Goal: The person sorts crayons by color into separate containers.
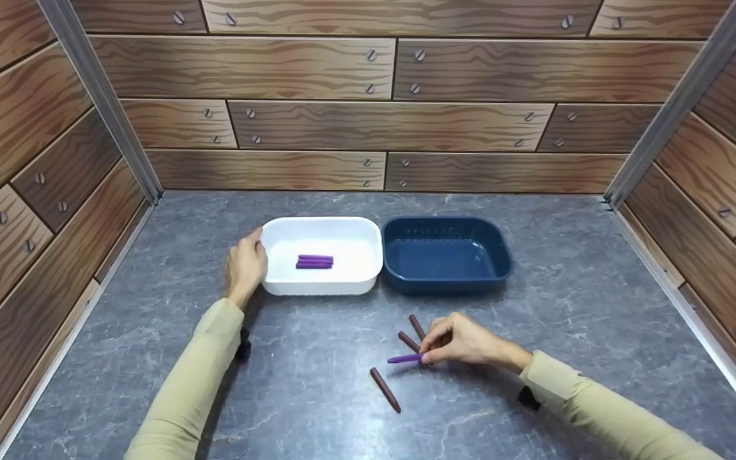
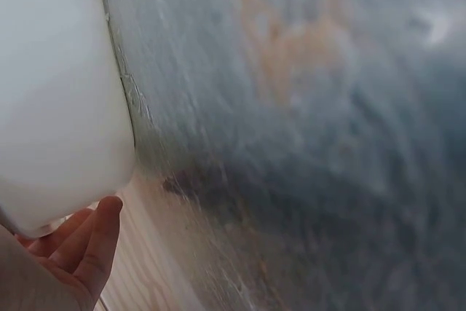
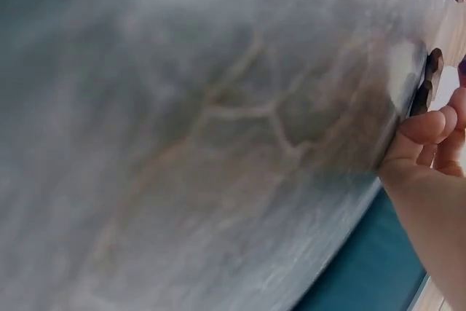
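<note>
My right hand [image 1: 460,338] pinches a purple crayon [image 1: 404,359] between thumb and fingertips, low over the table, its tapered end pointing left. Two brown crayons [image 1: 408,341] lie partly behind that hand, and one more brown crayon [image 1: 385,390] lies nearer the front. On the left, my left hand [image 1: 246,265] holds the left end of a white tub [image 1: 321,287]; the left wrist view shows the fingers [image 2: 98,253] against its outer wall. Several purple crayons [image 1: 314,262] lie side by side in the white tub.
A dark blue tub [image 1: 448,285] stands right beside the white one, on its right. Both rest on a grey marbled table [image 1: 304,409]. Wood-patterned walls [image 1: 317,124] enclose the back and both sides, with metal posts at the corners.
</note>
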Tool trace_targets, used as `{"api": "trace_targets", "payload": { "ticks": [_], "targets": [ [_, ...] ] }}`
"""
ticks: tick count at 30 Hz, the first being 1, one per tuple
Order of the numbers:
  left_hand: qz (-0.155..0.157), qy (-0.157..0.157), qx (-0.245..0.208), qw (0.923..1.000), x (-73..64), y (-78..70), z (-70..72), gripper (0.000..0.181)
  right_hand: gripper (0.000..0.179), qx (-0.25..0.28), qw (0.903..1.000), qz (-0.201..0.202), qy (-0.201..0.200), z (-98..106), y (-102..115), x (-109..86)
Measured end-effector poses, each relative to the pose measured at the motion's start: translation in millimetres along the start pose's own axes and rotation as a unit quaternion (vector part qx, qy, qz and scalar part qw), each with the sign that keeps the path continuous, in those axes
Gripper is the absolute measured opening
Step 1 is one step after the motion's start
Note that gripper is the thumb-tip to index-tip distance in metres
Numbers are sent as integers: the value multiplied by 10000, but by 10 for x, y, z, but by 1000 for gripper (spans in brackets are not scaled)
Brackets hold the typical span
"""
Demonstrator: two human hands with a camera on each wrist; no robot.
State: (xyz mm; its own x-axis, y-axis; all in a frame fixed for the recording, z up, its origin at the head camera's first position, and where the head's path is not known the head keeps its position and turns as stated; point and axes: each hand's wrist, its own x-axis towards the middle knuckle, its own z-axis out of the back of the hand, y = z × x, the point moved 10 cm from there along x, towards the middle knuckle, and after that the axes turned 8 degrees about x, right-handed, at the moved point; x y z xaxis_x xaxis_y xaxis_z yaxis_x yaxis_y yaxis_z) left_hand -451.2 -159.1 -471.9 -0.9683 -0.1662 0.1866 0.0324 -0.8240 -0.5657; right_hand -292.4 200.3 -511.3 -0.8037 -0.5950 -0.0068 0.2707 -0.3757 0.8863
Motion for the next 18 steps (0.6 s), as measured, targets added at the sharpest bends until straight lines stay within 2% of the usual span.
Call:
{"api": "trace_targets", "payload": {
  "ticks": [9, 18],
  "targets": [
    [-34, -50, 33, 10000, 2, -20, 9, 42, 14, 345, 9988, -328, -115, 75, 43, 54],
    [-78, -50, -5, 10000, 1, -27, 5, 43, 14, 254, 9978, -407, -467, 242, 123, 169]
  ]
}}
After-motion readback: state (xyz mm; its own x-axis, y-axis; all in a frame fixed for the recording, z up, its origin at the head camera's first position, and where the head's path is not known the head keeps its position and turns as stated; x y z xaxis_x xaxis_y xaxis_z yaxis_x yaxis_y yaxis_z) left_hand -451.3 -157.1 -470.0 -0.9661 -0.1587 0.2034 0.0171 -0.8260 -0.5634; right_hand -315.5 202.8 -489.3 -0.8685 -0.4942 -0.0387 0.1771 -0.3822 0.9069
